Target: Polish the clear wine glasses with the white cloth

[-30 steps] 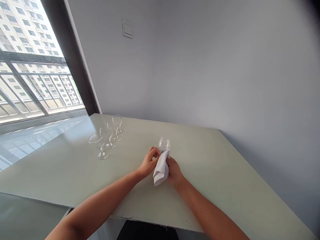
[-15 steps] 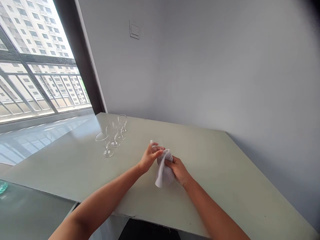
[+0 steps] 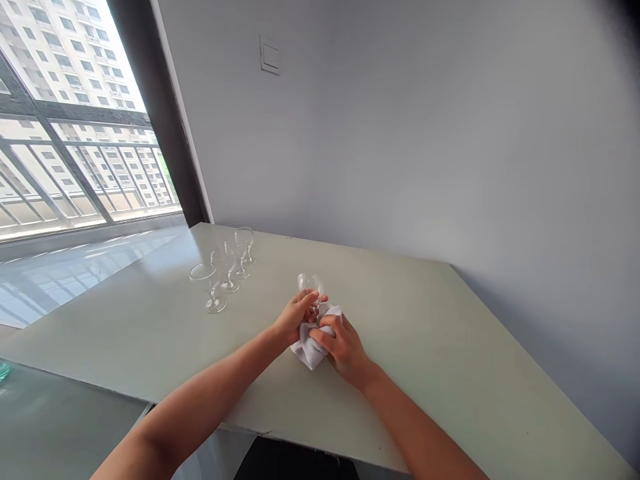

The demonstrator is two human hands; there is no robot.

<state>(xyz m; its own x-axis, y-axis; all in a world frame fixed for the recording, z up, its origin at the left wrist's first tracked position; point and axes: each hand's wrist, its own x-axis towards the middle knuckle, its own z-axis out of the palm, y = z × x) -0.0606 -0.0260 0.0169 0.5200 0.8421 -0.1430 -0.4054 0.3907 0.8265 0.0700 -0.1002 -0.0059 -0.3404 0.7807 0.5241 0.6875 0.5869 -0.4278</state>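
My left hand [image 3: 299, 315] is closed around a clear stemmed glass [image 3: 311, 282] whose bowl points away from me, toward the far side of the table. Wrapped over the glass's near end is a white cloth [image 3: 311, 352], bunched up in my right hand [image 3: 343, 348]. The fingers of that hand press the cloth against the lower part of the glass, so the stem and foot are mostly hidden. Both hands are just above the pale table [image 3: 430, 347], close together near its middle.
Several clear stemmed glasses stand upright in a row on the left of the table, the closest glass [image 3: 215, 305] standing nearest to my left arm. A grey wall [image 3: 425, 133] rises behind the table. At lower left lies a lower glassy surface [image 3: 65, 420] with a green glass item [image 3: 4, 371].
My right hand has moved left and down with the cloth, now wrapping it round the near end of the glass. My left hand has shifted its grip, and more of the bowl shows.
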